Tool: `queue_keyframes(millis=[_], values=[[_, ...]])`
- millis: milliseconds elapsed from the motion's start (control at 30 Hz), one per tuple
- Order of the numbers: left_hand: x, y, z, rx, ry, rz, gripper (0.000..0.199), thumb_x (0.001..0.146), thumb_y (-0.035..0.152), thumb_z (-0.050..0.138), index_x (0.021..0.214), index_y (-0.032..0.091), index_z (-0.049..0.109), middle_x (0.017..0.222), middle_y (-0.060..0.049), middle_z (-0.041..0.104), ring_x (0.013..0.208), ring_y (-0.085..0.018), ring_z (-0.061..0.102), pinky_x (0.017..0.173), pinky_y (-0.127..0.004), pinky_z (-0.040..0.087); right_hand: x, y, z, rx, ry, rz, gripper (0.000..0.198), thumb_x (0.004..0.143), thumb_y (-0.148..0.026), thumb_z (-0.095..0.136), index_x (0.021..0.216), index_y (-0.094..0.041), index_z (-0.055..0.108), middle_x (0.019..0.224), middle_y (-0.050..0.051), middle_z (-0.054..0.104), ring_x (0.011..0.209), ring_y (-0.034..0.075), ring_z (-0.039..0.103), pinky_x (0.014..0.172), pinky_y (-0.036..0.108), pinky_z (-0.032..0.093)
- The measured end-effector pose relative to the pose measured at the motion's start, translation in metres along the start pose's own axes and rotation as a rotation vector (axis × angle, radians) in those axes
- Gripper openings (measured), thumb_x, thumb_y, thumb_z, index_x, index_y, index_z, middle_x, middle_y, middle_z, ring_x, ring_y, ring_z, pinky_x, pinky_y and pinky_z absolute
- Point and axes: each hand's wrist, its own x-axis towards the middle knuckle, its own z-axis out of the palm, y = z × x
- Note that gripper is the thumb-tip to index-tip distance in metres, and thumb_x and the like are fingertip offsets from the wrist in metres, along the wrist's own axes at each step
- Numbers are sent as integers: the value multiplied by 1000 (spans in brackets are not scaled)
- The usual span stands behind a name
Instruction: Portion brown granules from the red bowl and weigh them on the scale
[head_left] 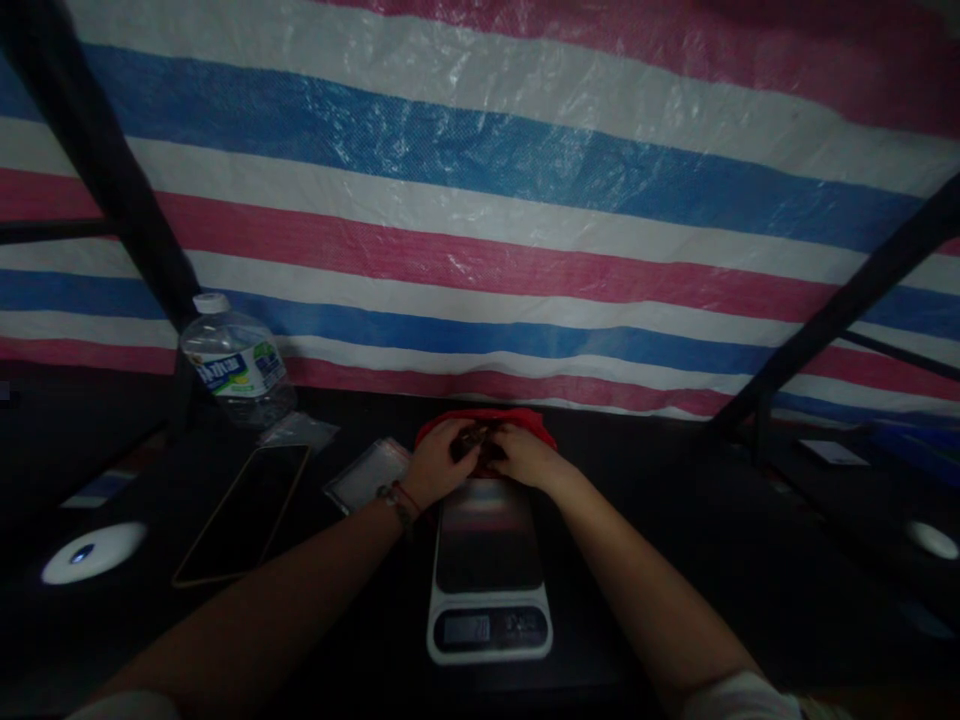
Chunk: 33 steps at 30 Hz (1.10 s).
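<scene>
- Far L: bottle [238,375], phone [244,520] on desk [637,560]; nothing there seems in use.
- L hand [442,462]: fingers bent onto dark pcs; can't tell if grip's clenched.
- Mid: dark pcs [474,436] amid red wrap [517,415] (bag or cloth, unclear), by scale's [489,560] far end. Scale's display lit; handling looks unfinished, amt left hidden.
- R hand [529,456]: fingers curled at same pcs, grip likewise unclear.

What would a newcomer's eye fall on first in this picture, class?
Probably the shiny red, white and blue striped plastic sheet filling the upper background. Next, below centre, come the bare left hand and bare right hand, close together around something dark brown at a crumpled bright red wrapping, by the far end of a white rectangular digital scale.
</scene>
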Motion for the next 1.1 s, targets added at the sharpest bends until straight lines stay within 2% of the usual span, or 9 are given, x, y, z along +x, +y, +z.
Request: queue_keyframes(millis=[200,333,500,600,700,800,867,1100], values=[[0,-1,0,-3,-11,-4,34,79,24,61,112,18,60,110,-8,67,103,-22,62,93,-39,51,7,6,2,-86,33,-34,17,80,-16,62,94,-16,73,99,11,68,93,21,61,83,29,44],[0,0,-2,-4,-14,10,34,79,23,62,113,18,59,110,-8,66,103,-22,62,94,-40,50,7,6,-4,-98,72,-14,20,78,-12,62,93,-16,73,96,10,70,94,22,62,84,30,44],[-2,3,-4,-31,-74,104,35,78,23,62,112,19,58,109,-8,65,102,-22,62,93,-38,50,8,7,-11,-27,233,42,24,80,-9,55,94,-17,73,99,9,72,95,21,63,87,30,44],[-1,2,-3,-16,-58,51,32,77,22,62,108,19,58,106,-7,65,101,-22,62,92,-38,50,7,6,-13,1,267,62,24,81,-8,54,93,-16,73,98,9,72,95,20,63,88,30,44],[-1,2,-2,-22,2,10,32,77,22,62,108,18,57,106,-8,65,101,-22,62,92,-38,50,4,3,-11,32,226,14,27,81,-12,57,103,-17,71,104,9,71,99,20,61,90,30,43],[-1,4,-1,-27,-30,36,28,80,23,60,107,18,57,105,-7,65,100,-21,62,91,-37,50,2,0,-6,59,96,-74,30,79,-19,64,108,-18,70,106,9,70,102,21,61,90,31,44],[-1,3,0,-6,-58,36,25,81,24,59,106,19,58,103,-7,66,98,-21,63,90,-36,51,2,0,-2,61,49,-79,28,77,-19,65,105,-17,71,106,10,69,101,21,61,90,31,44],[-2,-4,4,46,-7,4,30,79,26,61,109,19,58,106,-7,66,100,-22,63,92,-38,51,6,3,2,-28,59,-34,26,78,-10,59,100,-15,71,103,11,69,97,21,63,87,29,45]])
